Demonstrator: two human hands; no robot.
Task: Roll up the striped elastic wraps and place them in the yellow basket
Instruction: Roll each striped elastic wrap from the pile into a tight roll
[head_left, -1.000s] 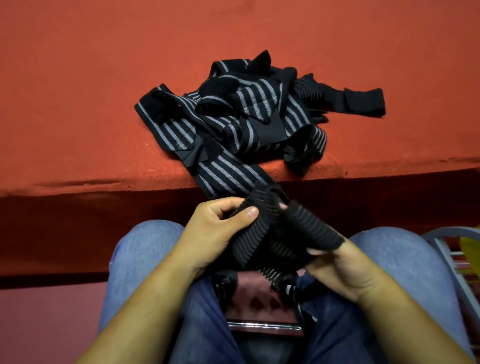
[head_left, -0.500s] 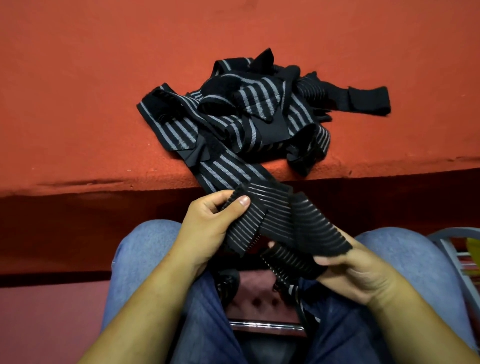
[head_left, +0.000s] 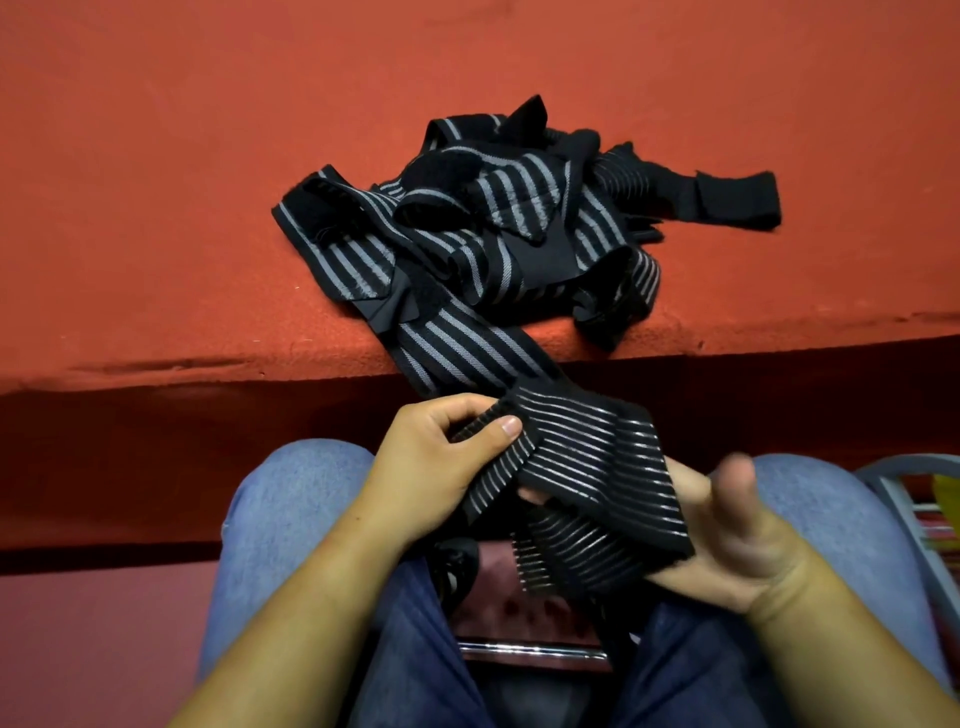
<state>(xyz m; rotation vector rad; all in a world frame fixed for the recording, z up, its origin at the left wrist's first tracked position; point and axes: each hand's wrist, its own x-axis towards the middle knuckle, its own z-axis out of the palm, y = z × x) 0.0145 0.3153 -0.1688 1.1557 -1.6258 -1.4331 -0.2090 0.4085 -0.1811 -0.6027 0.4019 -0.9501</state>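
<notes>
Fingers and thumb of the left hand pinch one edge of a striped elastic wrap, held just off the near edge of the red table and over the person's jeans. The right hand lies palm up beneath the same wrap, its fingers stretched under the fabric and mostly hidden, its blurred thumb lifted clear. The wrap runs up over the table's edge into a tangled pile of wraps lying on the table near that edge.

Your red felt tabletop fills twelve o'clock; blue jeans, maroon seat at six; grey metal frame at four.
</notes>
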